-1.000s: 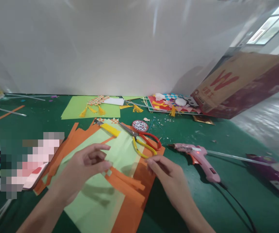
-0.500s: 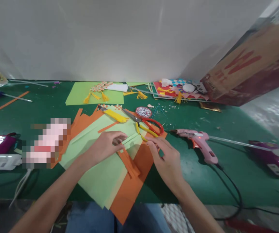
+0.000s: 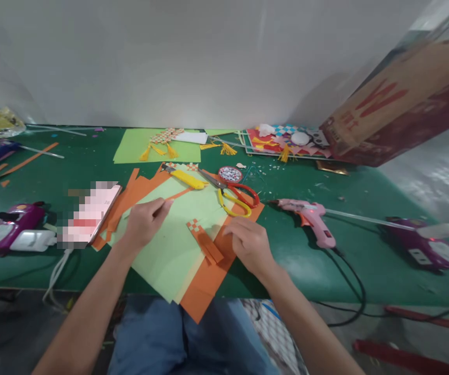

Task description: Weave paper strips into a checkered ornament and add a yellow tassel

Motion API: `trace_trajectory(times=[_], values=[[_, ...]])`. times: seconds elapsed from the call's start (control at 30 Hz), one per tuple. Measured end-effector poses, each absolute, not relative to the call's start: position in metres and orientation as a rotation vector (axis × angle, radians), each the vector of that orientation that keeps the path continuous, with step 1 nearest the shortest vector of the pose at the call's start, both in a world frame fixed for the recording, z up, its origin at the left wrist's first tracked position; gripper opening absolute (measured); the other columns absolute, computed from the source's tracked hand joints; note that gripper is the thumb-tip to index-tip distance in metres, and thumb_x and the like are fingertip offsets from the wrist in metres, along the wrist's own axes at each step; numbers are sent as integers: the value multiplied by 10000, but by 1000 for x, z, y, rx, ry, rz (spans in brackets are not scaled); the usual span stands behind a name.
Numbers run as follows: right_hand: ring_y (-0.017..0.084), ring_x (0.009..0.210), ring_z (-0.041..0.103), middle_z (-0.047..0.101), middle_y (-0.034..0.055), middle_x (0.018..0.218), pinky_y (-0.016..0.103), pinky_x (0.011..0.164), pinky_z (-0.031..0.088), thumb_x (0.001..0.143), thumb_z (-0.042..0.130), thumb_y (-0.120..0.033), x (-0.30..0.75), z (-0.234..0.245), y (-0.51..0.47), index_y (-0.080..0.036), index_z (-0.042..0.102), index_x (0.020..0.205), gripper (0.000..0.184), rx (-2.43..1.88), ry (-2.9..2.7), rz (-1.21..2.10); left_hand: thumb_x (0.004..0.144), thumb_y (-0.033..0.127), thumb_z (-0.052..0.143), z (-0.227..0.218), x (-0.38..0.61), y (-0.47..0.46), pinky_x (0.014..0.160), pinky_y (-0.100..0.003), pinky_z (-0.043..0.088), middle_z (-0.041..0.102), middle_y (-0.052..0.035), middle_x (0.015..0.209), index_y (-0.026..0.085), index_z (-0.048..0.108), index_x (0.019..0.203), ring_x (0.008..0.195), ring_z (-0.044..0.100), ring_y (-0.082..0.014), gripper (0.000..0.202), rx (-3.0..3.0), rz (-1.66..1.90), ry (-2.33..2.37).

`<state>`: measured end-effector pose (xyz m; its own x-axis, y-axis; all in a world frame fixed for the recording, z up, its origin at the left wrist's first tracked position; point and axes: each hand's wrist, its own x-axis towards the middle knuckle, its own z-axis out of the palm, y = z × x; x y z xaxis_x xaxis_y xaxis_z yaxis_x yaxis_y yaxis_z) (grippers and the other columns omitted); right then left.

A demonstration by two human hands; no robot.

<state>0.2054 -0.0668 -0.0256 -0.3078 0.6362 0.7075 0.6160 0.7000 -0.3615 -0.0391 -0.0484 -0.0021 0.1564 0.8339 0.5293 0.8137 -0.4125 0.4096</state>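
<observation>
My left hand (image 3: 144, 221) lies on a pale green paper sheet (image 3: 169, 255), thumb and forefinger pinched together; what they pinch I cannot make out. My right hand (image 3: 247, 242) rests knuckles up on an orange sheet (image 3: 208, 278), its fingers curled under. Between the hands lies a bundle of orange strips (image 3: 208, 247) with a small orange-and-white woven patch at its far end. Red and yellow scissors (image 3: 235, 200) and a yellow utility knife (image 3: 187, 178) lie just beyond the sheets.
A pink glue gun (image 3: 312, 219) with a black cord lies right of my right hand. A phone (image 3: 89, 213) and a purple device (image 3: 13, 232) sit on the left, another purple tool (image 3: 423, 245) far right. Finished paper crafts (image 3: 282, 143) and a cardboard box (image 3: 399, 104) stand at the back.
The view has tilted down and the table edge and my lap now show. My left hand drew left off the orange strips. My right hand pulled back from the scissors and curled.
</observation>
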Motion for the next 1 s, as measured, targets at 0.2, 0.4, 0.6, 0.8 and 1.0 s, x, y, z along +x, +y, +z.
trace_trajectory(times=[0.2, 0.4, 0.6, 0.8, 1.0], values=[[83, 425, 402, 450, -38, 448, 200, 461, 291, 623, 337, 32, 206, -25, -67, -194, 437, 493, 280, -982, -2046, 47, 843, 213, 452, -1, -37, -49, 424, -226, 181, 187, 69, 474, 195, 194, 536, 428, 199, -70, 402, 2609, 1195, 1464], [67, 394, 354, 395, -51, 418, 185, 447, 253, 590, 334, 1, 209, -24, -69, -195, 381, 485, 227, -1011, -2079, 86, 825, 169, 430, -5, -41, -46, 404, -233, 138, 108, 58, 534, 206, 109, 593, 462, 118, -81, 397, 2591, 1321, 1437], [62, 392, 323, 372, -50, 417, 194, 442, 213, 563, 347, -23, 210, -24, -69, -185, 373, 474, 187, -1027, -2160, 91, 824, 162, 441, -4, -43, -44, 398, -223, 142, 107, 61, 543, 210, 110, 604, 460, 121, -77, 401, 2596, 1381, 1419], [70, 416, 285, 364, -42, 430, 206, 448, 180, 564, 368, -40, 210, -25, -68, -177, 387, 465, 170, -1076, -2231, 72, 826, 154, 433, -8, -47, -41, 397, -213, 169, 120, 66, 526, 207, 125, 584, 439, 149, -72, 396, 2620, 1378, 1415], [74, 431, 287, 369, -35, 437, 209, 455, 165, 585, 379, -41, 210, -26, -68, -174, 403, 470, 178, -1127, -2264, 63, 863, 238, 480, -6, -46, -42, 411, -246, 147, 133, 72, 494, 200, 155, 551, 426, 150, -73, 452, 2636, 1366, 1482]])
